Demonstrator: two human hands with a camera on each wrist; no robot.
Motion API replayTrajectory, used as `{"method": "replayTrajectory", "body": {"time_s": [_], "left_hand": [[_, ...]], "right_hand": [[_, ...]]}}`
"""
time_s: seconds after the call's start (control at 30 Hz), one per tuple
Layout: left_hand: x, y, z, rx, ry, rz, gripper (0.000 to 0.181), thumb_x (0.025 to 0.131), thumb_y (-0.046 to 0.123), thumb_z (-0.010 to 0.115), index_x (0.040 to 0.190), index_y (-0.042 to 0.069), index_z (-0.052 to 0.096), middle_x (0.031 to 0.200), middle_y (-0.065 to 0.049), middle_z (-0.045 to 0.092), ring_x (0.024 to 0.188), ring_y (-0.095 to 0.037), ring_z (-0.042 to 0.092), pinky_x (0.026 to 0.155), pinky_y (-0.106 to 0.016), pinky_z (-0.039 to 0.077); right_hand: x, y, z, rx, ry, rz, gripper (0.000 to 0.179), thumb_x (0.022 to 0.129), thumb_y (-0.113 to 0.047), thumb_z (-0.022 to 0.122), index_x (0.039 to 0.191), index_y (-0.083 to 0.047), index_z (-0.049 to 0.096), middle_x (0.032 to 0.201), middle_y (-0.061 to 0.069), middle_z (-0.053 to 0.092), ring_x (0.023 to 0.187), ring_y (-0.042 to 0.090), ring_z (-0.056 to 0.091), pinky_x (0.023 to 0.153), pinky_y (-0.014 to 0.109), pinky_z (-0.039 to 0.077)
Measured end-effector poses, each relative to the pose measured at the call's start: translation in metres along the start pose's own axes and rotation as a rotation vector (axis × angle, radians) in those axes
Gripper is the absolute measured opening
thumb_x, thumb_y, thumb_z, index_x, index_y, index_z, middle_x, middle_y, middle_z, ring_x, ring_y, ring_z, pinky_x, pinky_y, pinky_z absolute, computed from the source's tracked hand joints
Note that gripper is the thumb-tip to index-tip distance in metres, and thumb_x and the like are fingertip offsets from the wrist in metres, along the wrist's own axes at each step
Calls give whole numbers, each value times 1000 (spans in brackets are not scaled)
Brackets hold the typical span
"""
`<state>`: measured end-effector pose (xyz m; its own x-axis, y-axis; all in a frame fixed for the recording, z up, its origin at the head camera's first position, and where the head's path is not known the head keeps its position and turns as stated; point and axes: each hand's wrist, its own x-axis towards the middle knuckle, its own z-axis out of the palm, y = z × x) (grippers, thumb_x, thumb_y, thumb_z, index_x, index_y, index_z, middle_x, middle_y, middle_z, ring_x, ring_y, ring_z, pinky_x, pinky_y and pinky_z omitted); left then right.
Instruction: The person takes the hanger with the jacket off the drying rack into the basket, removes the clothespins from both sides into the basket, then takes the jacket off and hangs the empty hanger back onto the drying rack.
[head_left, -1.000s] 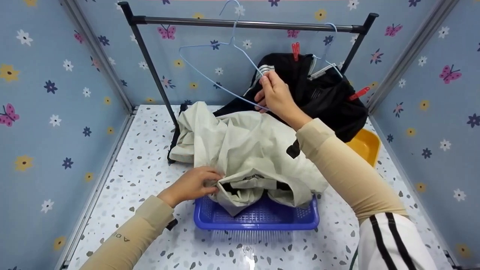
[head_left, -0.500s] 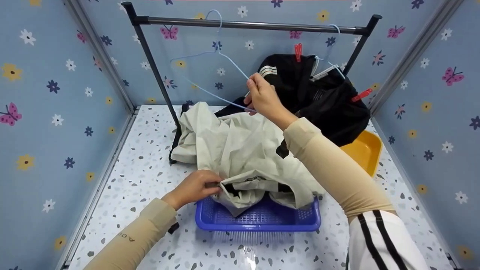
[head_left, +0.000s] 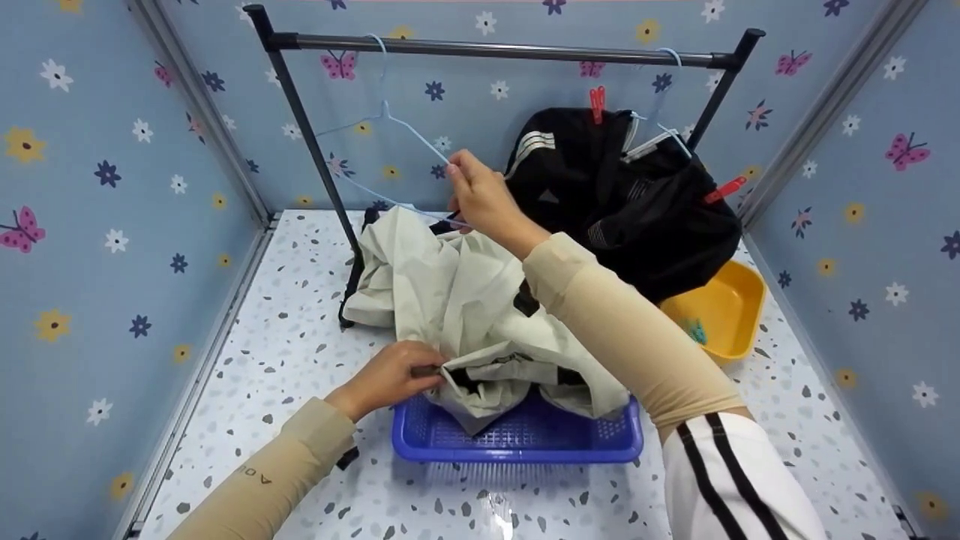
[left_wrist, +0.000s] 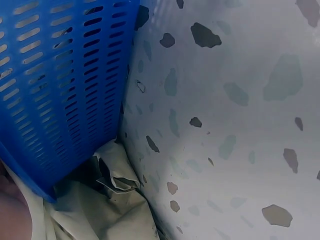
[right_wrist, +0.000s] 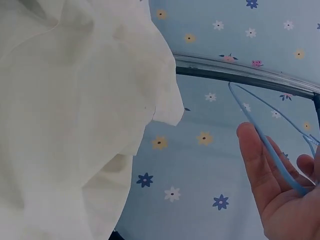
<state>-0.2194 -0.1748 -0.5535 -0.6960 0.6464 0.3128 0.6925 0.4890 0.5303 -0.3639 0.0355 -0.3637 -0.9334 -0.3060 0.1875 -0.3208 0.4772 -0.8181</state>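
Head view: the right hand [head_left: 484, 196] held the blue wire hanger [head_left: 412, 131] by one side, its hook at the rail [head_left: 480, 49], above and left of the grip (couldn't tell whether it bore weight there). Lower down, the left hand [head_left: 394, 375] pinched an edge of the pale garment [head_left: 480, 292], cloth spreading up and rightward from that grip, over the blue basket [head_left: 517, 455]. Black clothing [head_left: 652, 225] hung right of the upper grip.

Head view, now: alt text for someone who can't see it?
A right hand holds a blue hanger near a dark rail; the left hand grips a pale garment draped over a blue basket. A black garment hangs at right.
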Motion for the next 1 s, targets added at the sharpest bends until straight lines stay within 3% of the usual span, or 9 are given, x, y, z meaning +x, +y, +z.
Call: {"method": "replayTrajectory", "body": {"time_s": [0.17, 0.4, 0.6, 0.7, 0.87, 1.0], "left_hand": [[0, 0, 0, 15, 0, 3, 16, 98, 12, 84, 114, 10, 86, 110, -6, 87, 104, -30, 80, 99, -50, 64], [1, 1, 0, 21, -6, -13, 19, 97, 12, 84, 115, 9, 86, 113, -7, 87, 111, -32, 81, 105, -52, 63], [2, 1, 1, 29, -10, -11, 18, 98, 13, 84, 115, 9, 86, 112, -7, 87, 109, -31, 81, 104, -51, 64], [2, 2, 1, 30, -11, -10, 18, 98, 14, 85, 115, 10, 86, 112, -7, 87, 108, -31, 80, 103, -51, 64], [1, 2, 1, 32, -16, -23, 19, 97, 15, 85, 116, 11, 86, 113, -6, 87, 109, -31, 80, 103, -51, 64], [1, 2, 1, 39, -13, -25, 20, 97, 14, 85, 116, 10, 87, 114, -7, 87, 109, -32, 80, 103, -51, 64]], "right_hand": [[5, -3, 11, -4, -31, -20, 30, 123, -31, 45, 135, -11, 64, 81, 3, 66, 62, 11, 67, 55, 25, 60], [10, -10, 26, 32, -66, -32, 31, 123, -28, 46, 140, -10, 64, 84, 1, 64, 86, 36, 75, 61, 24, 57], [12, -12, 32, 32, -104, -21, 31, 123, -32, 47, 143, -14, 62, 94, 18, 71, 74, 19, 64, 62, 31, 61], [11, -10, 32, 56, -129, 7, 32, 122, -34, 49, 147, -15, 58, 96, 19, 71, 76, 18, 63, 66, 32, 64], [6, -5, 29, 68, -168, 45, 43, 119, -37, 55, 156, -15, 52, 107, 20, 75, 87, 33, 71, 68, 32, 65], [0, -1, 21, 27, -187, 26, 52, 118, -39, 58, 161, -11, 48, 116, 25, 78, 93, 46, 78, 81, 47, 70]]}}
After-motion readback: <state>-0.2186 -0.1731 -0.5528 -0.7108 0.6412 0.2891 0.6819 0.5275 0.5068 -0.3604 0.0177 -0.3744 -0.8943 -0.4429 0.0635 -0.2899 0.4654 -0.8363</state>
